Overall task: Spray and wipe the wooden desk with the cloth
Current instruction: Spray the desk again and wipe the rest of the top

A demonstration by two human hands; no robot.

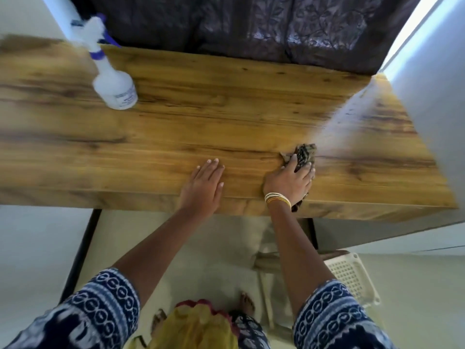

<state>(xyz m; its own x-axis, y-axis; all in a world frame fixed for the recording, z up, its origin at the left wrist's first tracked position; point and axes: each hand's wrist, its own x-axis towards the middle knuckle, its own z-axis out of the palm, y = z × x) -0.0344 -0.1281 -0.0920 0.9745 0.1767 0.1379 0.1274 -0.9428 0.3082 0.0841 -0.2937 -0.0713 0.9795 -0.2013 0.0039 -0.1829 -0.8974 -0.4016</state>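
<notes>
The wooden desk (201, 117) fills the middle of the view. My right hand (289, 181) lies flat on a dark patterned cloth (305, 153), pressing it onto the desk near the front edge; part of the cloth hangs over the edge below my wrist. My left hand (205, 183) rests palm down on the bare wood beside it, fingers straight. A white spray bottle (113, 84) with a blue trigger stands upright at the back left of the desk, well away from both hands.
A dark patterned curtain (251, 28) hangs behind the desk. A white wall (432, 84) borders the desk's right end. Below the desk are a black desk leg (80, 253), a white plastic stool (349, 275) at the right and my feet on the pale floor.
</notes>
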